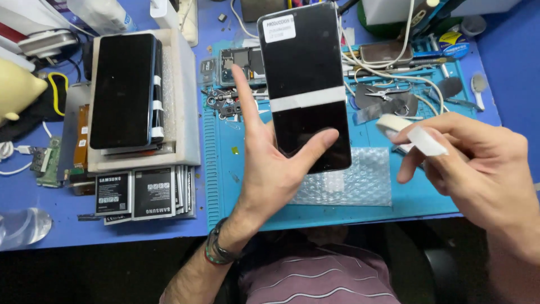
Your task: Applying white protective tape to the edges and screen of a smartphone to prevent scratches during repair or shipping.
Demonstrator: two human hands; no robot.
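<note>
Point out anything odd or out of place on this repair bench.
The phone held up by the left hand has a strip of white tape across its dark screen. Small screws and metal parts lie scattered loose on the blue mat. The right hand holds a roll of tape.

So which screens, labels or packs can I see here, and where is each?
Phone screen: black rectangle held up in the left hand, white tape band across it.
Label: white sticker, screen's top corner.
Stacked screens: black, left, in a white tray.
Battery packs: black and white, below that tray.
</note>
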